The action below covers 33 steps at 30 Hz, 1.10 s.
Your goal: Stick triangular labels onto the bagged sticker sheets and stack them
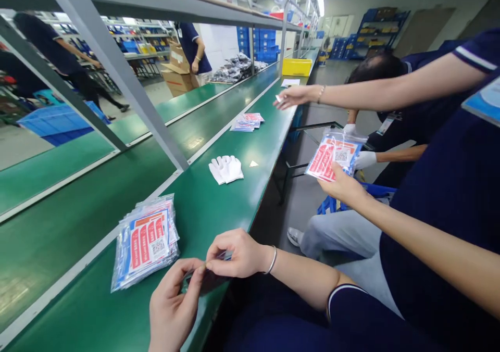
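Close to the bench's near edge, my left hand (176, 301) and my right hand (239, 254) meet with thumbs and fingertips pinched together. Between them is what looks like a clear plastic bag (210, 283), mostly hidden by my fingers. A silvery bracelet circles my right wrist. To the left of my hands lies a pile of clear bags (146, 242) holding red, white and blue printed cards with a QR code. White gloves (226, 170) rest flat farther along the green bench (203, 206), beside a small pale triangular scrap (253, 163).
A co-worker at my right holds a bagged printed card (332, 156) and stretches the other arm (371, 91) over the bench. Another stack of cards (248, 122) and a yellow bin (297, 67) stand farther off. A grey metal post (117, 71) rises at the left.
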Each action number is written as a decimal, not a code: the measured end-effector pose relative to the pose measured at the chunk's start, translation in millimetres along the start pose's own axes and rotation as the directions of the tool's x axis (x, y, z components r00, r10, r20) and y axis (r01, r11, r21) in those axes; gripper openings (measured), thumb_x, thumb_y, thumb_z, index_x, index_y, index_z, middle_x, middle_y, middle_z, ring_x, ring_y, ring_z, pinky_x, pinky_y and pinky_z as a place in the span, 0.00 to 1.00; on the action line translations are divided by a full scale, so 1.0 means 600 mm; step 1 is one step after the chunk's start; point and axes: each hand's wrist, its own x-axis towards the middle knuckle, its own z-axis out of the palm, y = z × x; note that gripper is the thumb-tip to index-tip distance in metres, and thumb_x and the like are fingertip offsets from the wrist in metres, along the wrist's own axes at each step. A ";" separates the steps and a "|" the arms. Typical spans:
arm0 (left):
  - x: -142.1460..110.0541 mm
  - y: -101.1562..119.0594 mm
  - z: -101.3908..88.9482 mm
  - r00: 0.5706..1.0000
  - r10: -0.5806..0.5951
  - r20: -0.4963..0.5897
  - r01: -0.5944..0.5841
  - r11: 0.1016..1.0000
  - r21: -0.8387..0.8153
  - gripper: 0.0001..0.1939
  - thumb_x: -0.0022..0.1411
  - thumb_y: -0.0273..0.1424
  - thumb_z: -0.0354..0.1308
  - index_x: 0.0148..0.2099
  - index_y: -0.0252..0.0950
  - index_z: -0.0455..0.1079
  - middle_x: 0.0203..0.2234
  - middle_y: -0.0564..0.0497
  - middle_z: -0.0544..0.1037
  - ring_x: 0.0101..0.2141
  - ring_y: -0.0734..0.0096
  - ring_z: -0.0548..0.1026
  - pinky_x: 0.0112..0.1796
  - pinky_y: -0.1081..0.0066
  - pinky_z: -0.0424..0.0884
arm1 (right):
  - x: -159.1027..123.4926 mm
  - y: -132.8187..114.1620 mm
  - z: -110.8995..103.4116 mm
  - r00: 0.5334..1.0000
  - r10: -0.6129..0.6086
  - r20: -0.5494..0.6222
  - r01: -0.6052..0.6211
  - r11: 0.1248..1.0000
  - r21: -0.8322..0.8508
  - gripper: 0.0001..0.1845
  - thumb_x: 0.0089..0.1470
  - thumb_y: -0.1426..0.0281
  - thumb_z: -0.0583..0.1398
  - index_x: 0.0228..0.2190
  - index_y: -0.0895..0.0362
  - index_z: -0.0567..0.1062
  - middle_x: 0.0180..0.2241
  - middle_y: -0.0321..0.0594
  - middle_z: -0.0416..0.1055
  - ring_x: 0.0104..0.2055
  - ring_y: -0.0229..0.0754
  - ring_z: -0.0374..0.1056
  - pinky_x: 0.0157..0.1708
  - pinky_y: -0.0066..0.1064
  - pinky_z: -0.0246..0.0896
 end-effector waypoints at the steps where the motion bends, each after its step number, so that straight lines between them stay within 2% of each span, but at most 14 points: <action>1: 0.001 0.002 0.001 1.000 -0.025 -0.019 0.024 0.999 -0.028 0.14 0.57 0.43 0.61 0.32 0.36 0.73 0.26 0.50 0.77 0.27 0.70 0.74 0.30 0.75 0.72 | 0.001 -0.003 -0.001 1.000 -0.009 -0.025 0.009 1.000 0.007 0.09 0.52 0.66 0.60 0.24 0.57 0.73 0.26 0.37 0.73 0.28 0.34 0.66 0.33 0.25 0.64; 4: 0.005 0.001 0.002 0.985 -0.152 -0.077 0.137 0.975 -0.177 0.21 0.53 0.45 0.64 0.42 0.35 0.72 0.33 0.47 0.78 0.31 0.67 0.77 0.33 0.72 0.74 | 0.004 -0.010 -0.007 0.991 0.026 -0.129 -0.019 0.998 0.059 0.09 0.52 0.66 0.60 0.25 0.59 0.74 0.25 0.37 0.72 0.27 0.33 0.66 0.31 0.25 0.63; 6: 0.006 -0.001 0.003 0.973 -0.229 -0.042 0.210 0.940 -0.268 0.26 0.51 0.46 0.66 0.47 0.35 0.69 0.37 0.45 0.79 0.34 0.65 0.78 0.36 0.70 0.76 | 0.004 -0.015 -0.013 0.979 0.099 -0.178 -0.079 0.990 0.116 0.10 0.53 0.64 0.61 0.27 0.59 0.74 0.25 0.37 0.71 0.26 0.33 0.64 0.30 0.26 0.63; 10: -0.001 -0.001 0.009 0.963 -0.229 0.141 0.260 0.929 -0.263 0.19 0.56 0.46 0.62 0.40 0.35 0.71 0.33 0.47 0.79 0.33 0.65 0.77 0.37 0.69 0.75 | 0.001 -0.014 -0.028 0.944 0.224 -0.242 -0.178 0.964 0.196 0.12 0.54 0.61 0.62 0.27 0.58 0.73 0.25 0.36 0.69 0.26 0.35 0.63 0.30 0.28 0.62; 13: -0.003 0.000 0.016 0.958 -0.222 0.182 0.262 0.935 -0.239 0.18 0.62 0.46 0.56 0.38 0.34 0.71 0.29 0.48 0.77 0.29 0.69 0.74 0.33 0.71 0.73 | 0.002 0.000 -0.035 0.928 0.276 -0.250 -0.219 0.947 0.234 0.14 0.55 0.59 0.62 0.27 0.57 0.71 0.24 0.35 0.68 0.26 0.35 0.63 0.29 0.29 0.61; 17: -0.005 -0.006 0.011 0.956 -0.283 0.077 0.293 0.905 -0.308 0.21 0.56 0.49 0.61 0.36 0.34 0.70 0.27 0.49 0.77 0.29 0.68 0.75 0.31 0.72 0.74 | 0.005 0.010 -0.024 0.925 0.287 -0.251 -0.191 0.918 0.347 0.17 0.53 0.57 0.62 0.38 0.56 0.69 0.32 0.38 0.70 0.34 0.37 0.67 0.36 0.31 0.64; 20: 0.000 -0.017 -0.005 0.920 -0.392 -0.014 0.357 0.854 -0.379 0.26 0.47 0.51 0.67 0.37 0.34 0.71 0.28 0.49 0.78 0.29 0.67 0.76 0.31 0.71 0.76 | 0.012 0.015 -0.015 0.919 0.319 -0.233 -0.172 0.854 0.491 0.24 0.50 0.56 0.64 0.43 0.55 0.65 0.37 0.39 0.68 0.38 0.37 0.66 0.36 0.29 0.65; 24: 0.009 -0.028 -0.020 0.875 -0.478 -0.082 0.409 0.818 -0.405 0.28 0.43 0.50 0.70 0.39 0.34 0.72 0.31 0.49 0.79 0.30 0.67 0.77 0.31 0.73 0.77 | 0.015 0.023 -0.008 0.908 0.381 -0.174 -0.223 0.791 0.570 0.24 0.48 0.57 0.65 0.41 0.55 0.65 0.36 0.37 0.65 0.35 0.35 0.64 0.29 0.25 0.63; 28: 0.006 -0.025 -0.021 0.872 -0.476 -0.112 0.399 0.824 -0.402 0.28 0.43 0.49 0.71 0.39 0.34 0.72 0.32 0.49 0.80 0.30 0.68 0.77 0.31 0.74 0.77 | 0.009 0.024 0.000 0.906 0.403 -0.129 -0.265 0.778 0.570 0.23 0.46 0.58 0.67 0.38 0.56 0.66 0.34 0.35 0.66 0.33 0.33 0.63 0.29 0.25 0.62; 33: 0.004 -0.018 -0.019 0.895 -0.439 -0.080 0.372 0.833 -0.409 0.27 0.46 0.49 0.69 0.39 0.34 0.72 0.32 0.48 0.80 0.31 0.67 0.78 0.32 0.73 0.78 | 0.003 0.026 0.000 0.913 0.394 -0.103 -0.274 0.781 0.561 0.22 0.48 0.56 0.66 0.37 0.57 0.67 0.33 0.34 0.68 0.32 0.33 0.64 0.30 0.25 0.61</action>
